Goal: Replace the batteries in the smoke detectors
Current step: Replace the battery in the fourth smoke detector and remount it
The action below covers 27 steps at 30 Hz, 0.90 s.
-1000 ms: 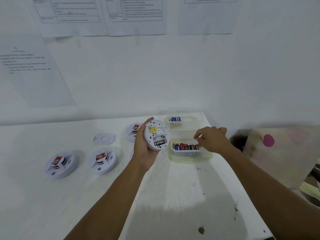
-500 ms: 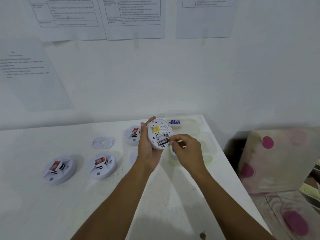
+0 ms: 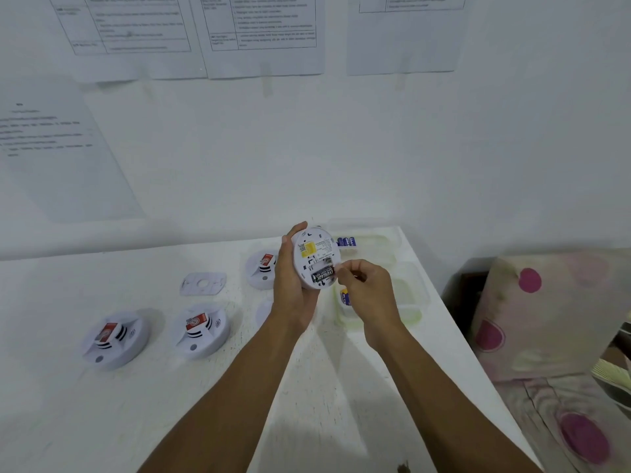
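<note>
White table [image 3: 102,421]: left hand [image 3: 290,288] grips detector [image 3: 314,252]; right hand [image 3: 368,288] pinches battery [image 3: 322,275].

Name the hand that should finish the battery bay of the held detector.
Right. The right hand has its fingertips at the open bay, by the black battery; the left hand is occupied gripping the smoke detector.
</note>
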Motion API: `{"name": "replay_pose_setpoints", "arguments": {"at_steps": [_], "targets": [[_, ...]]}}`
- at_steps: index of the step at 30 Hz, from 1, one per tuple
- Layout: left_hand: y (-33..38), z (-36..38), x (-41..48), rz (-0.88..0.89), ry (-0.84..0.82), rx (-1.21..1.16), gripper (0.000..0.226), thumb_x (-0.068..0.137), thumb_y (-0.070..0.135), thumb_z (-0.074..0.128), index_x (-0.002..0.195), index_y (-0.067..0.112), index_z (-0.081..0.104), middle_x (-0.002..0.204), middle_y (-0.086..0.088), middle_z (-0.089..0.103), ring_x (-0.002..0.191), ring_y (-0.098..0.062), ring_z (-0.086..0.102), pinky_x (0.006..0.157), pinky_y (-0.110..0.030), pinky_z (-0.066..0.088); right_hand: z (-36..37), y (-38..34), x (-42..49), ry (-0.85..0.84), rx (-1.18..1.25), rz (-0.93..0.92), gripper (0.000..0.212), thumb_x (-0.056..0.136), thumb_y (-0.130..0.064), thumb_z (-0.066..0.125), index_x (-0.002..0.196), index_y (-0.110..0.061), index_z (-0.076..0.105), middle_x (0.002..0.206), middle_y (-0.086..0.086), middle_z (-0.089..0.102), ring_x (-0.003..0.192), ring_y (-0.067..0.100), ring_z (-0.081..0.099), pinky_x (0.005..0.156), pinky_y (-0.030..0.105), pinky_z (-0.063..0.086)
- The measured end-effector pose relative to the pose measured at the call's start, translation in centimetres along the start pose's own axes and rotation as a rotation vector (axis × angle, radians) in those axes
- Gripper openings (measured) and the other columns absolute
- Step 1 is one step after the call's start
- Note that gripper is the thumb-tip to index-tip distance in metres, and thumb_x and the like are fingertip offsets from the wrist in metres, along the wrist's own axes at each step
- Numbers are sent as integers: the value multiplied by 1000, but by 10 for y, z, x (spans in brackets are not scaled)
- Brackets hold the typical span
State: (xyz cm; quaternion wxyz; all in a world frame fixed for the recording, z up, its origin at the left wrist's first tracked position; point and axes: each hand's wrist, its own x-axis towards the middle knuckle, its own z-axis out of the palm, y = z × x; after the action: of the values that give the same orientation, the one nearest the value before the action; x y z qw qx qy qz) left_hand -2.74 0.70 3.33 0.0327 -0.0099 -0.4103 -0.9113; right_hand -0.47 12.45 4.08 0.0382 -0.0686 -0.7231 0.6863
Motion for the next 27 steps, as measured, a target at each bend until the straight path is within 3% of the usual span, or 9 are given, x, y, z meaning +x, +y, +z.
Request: {"name": "replay_pose_setpoints", "arguments": {"at_steps": [5,9,13,17,27], "targets": [[-8,4,2,-48,-1,-24,40,97,46,39,125,26,58,114,-2,70,101,-21,67,86,-39,53,-7,-8,5,23,-7,-137,10,86,-15,72,78,-11,67,76,-2,72,71,8,66,68,24,53],[-15,4,4,-85,17,-66,41,98,47,39,125,24,59,122,-6,66,111,-26,62,95,-44,49,-32,-7,19,-47,-11,-170,9,83,-13,75,90,-16,71,85,-2,74,84,7,68,71,17,51],[-17,2,8,-79,23,-79,38,101,45,36,121,24,61,122,-5,65,118,-27,58,100,-44,47,-81,2,53,-41,-427,-276,6,80,-20,78,80,-24,74,80,-13,71,79,1,62,76,20,45],[-20,1,9,-94,33,-69,38,100,44,36,121,24,61,123,-6,65,120,-29,57,107,-49,42,-108,15,81,-155,-996,-244,11,79,-36,76,73,-35,67,74,-20,65,81,1,56,88,37,40],[-24,-1,13,-92,33,-31,39,100,46,36,121,26,62,123,-5,66,119,-27,59,108,-49,41,-98,28,87,-182,-1330,-328,21,79,-50,71,69,-32,68,67,-13,68,77,5,57,74,36,19]]}}
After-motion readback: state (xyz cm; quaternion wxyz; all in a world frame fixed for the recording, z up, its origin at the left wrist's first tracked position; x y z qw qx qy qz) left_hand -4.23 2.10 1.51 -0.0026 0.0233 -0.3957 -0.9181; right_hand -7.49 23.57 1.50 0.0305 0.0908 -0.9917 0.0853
